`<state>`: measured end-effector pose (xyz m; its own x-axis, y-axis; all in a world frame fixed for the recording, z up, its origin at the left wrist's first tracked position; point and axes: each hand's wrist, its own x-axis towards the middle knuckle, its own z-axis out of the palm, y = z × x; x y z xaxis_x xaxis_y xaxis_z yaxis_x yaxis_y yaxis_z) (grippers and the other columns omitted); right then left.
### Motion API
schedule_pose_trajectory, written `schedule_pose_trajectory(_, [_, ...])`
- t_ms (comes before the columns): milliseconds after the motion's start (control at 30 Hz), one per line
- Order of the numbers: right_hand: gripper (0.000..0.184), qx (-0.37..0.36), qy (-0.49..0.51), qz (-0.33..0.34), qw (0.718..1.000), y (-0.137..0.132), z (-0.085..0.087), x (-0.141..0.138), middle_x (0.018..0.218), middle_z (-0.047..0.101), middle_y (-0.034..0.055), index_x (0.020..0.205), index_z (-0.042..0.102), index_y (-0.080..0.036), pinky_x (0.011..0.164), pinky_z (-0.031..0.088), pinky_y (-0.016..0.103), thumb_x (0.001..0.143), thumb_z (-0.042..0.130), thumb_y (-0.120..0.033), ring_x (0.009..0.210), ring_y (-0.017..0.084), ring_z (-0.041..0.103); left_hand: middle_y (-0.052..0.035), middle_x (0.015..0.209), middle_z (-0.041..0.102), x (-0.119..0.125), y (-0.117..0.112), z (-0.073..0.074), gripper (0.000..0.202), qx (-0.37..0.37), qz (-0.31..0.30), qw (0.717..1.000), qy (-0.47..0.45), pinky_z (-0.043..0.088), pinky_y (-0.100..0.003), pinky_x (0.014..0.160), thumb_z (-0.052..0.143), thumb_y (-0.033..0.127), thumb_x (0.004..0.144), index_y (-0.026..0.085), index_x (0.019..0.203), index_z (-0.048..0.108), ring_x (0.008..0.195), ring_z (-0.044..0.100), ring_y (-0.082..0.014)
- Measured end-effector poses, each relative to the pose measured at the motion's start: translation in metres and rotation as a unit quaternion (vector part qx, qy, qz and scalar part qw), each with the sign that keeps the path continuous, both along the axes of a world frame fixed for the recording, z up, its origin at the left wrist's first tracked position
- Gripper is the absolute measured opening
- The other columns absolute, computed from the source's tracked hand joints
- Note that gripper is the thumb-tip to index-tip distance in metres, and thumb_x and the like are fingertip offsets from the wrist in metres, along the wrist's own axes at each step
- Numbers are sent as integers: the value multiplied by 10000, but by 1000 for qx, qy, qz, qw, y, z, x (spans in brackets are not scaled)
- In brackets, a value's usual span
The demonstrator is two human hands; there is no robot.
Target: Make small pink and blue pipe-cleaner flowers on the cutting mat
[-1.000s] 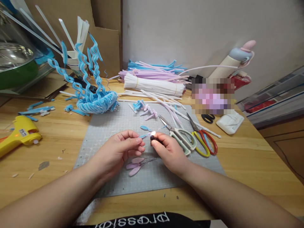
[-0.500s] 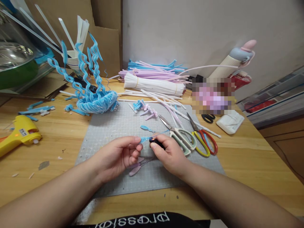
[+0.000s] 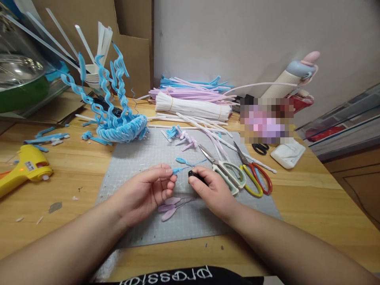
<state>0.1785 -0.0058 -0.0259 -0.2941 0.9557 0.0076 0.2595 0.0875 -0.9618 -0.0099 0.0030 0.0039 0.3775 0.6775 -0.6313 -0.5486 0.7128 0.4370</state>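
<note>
My left hand (image 3: 154, 182) pinches a short blue pipe cleaner piece (image 3: 177, 171) between thumb and forefinger; its thin stem points right. My right hand (image 3: 209, 190) is closed around a small black handheld tool (image 3: 194, 175) with a rounded end, mostly hidden by the fingers, so its kind is unclear. The tool's tip is just right of the blue piece. Behind them, another blue leaf-shaped piece (image 3: 181, 160) lies on the grey cutting mat (image 3: 130, 221). Lilac leaf-shaped pieces (image 3: 169, 214) with thin stems lie on the mat below my hands.
Scissors with pale green handles (image 3: 228, 174) and red-yellow scissors (image 3: 255, 178) lie at right. A blue fuzzy basket shape (image 3: 121, 128) with curly stems stands at left, near a yellow glue gun (image 3: 32, 164). Bundled white pipe cleaners (image 3: 190, 106) lie at the back.
The black tool has come away from the blue piece, leaving a small gap. My left hand has shifted slightly left and up, and more of the lilac pieces shows.
</note>
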Motion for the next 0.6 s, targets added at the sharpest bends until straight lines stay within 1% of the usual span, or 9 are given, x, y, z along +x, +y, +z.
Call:
schedule_pose_trajectory(133, [222,-19,19,-47,999,2,-3,2,646,365,-42,722,468,-204,558,303,263,893,485,-345,583,119,337,-67,614,653,0,1,4,217,8,18,1000,16,517,-144,454,504,-17,854,97,717,628,473,603,-85])
schedule_pose_trajectory(233, [226,-18,33,-53,998,1,-2,4,646,339,-45,736,454,-208,521,275,261,902,458,-361,550,115,287,-63,603,643,-1,1,4,217,9,15,1000,19,513,-142,449,505,-13,853,97,707,621,463,590,-81])
schedule_pose_trajectory(500, [203,-6,48,-72,996,0,-2,5,660,354,-38,777,469,-212,499,262,262,914,426,-356,537,119,285,-58,609,638,-2,1,1,206,11,9,1000,19,514,-138,453,522,-10,840,97,694,619,474,585,-78])
schedule_pose_trajectory(600, [203,-13,55,-63,996,1,-2,5,664,347,-41,774,461,-212,498,260,261,919,429,-351,534,115,282,-57,605,638,-2,2,2,206,9,12,1000,25,513,-137,449,521,-11,841,95,697,623,466,583,-76])
